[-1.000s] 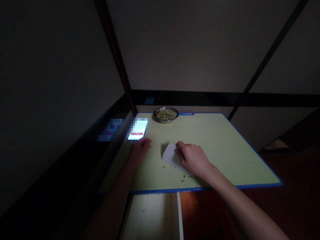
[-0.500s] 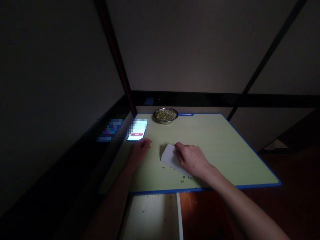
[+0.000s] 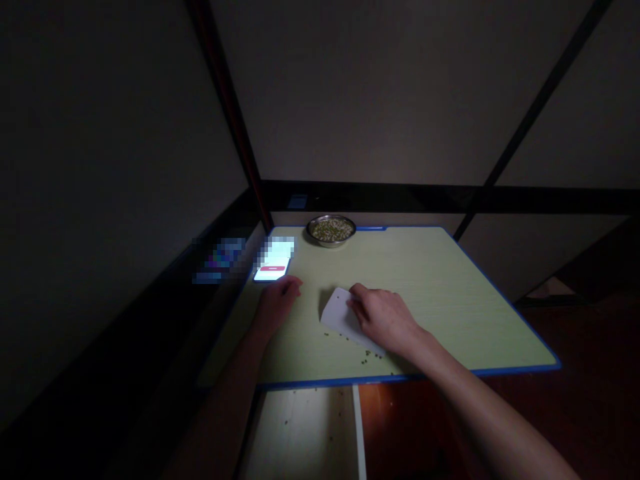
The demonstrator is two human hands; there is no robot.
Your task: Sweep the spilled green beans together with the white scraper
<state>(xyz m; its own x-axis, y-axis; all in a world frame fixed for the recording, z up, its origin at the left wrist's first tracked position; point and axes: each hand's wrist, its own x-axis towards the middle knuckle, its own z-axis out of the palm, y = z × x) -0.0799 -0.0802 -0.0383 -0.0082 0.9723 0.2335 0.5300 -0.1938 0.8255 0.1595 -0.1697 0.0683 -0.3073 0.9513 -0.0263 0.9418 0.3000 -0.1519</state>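
Observation:
My right hand (image 3: 385,319) is closed on the upper edge of a white, flat, slightly curved piece like a dough scraper (image 3: 340,313), held tilted with its lower edge at the tabletop. A small dark speck shows on its face. Small green beans (image 3: 370,357) lie scattered along its near side, close to the table's front edge. My left hand (image 3: 276,301) rests on the left of the table, fingers loosely curled in and nothing visible in them. Just beyond it lies a phone (image 3: 273,263) with a lit screen.
At the back of the pale green table (image 3: 425,267) stands a metal bowl (image 3: 331,231) holding green beans and paler bits. Below the front edge, an open drawer (image 3: 305,440) has a few specks in it. Dark walls border the left and back.
Both hands and the white scraper keep practically the same place. The whole view has shifted very slightly.

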